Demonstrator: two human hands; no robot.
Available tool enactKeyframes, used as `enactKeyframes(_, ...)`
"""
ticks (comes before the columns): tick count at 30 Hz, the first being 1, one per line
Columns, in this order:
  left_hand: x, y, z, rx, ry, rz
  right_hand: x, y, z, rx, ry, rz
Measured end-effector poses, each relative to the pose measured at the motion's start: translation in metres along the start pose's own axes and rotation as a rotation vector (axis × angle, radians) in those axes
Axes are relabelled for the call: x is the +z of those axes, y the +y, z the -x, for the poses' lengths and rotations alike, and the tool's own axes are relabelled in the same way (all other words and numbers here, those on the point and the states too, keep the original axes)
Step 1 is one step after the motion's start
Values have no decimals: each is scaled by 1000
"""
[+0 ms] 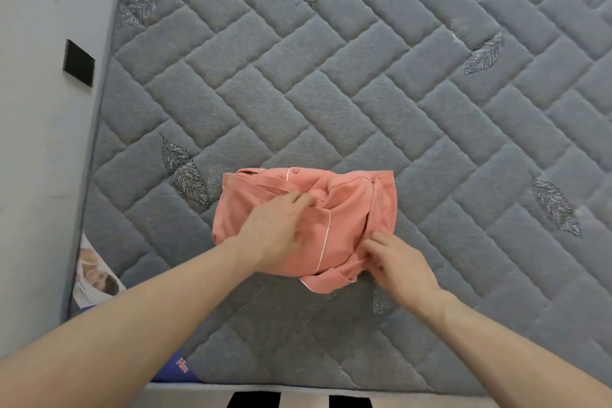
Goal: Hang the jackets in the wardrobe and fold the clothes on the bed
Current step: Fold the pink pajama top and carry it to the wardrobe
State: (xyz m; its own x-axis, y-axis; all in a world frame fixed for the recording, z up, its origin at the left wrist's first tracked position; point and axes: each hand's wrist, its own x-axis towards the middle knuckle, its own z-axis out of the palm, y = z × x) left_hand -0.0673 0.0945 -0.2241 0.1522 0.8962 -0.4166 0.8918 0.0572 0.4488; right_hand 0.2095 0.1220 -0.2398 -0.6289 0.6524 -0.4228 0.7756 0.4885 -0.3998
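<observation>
A salmon-pink garment (351, 209) with thin white piping and a button lies bunched in a compact bundle on the grey quilted mattress (364, 76), near its front edge. My left hand (281, 225) lies on top of the bundle's left half, its fingers bent into a fold near the middle. My right hand (397, 262) is at the bundle's lower right corner, fingers curled on the fabric edge there.
A pale wall (39, 142) with a black square plate (78, 62) runs along the mattress's left side. A printed label (96, 275) sits at the mattress's left edge, and a blue tag (180, 371) at its front corner.
</observation>
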Motion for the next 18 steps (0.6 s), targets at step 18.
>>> enactKeyframes(18, 74, 62, 35, 280, -114, -411, 19, -2, 11, 1138, -74, -1123)
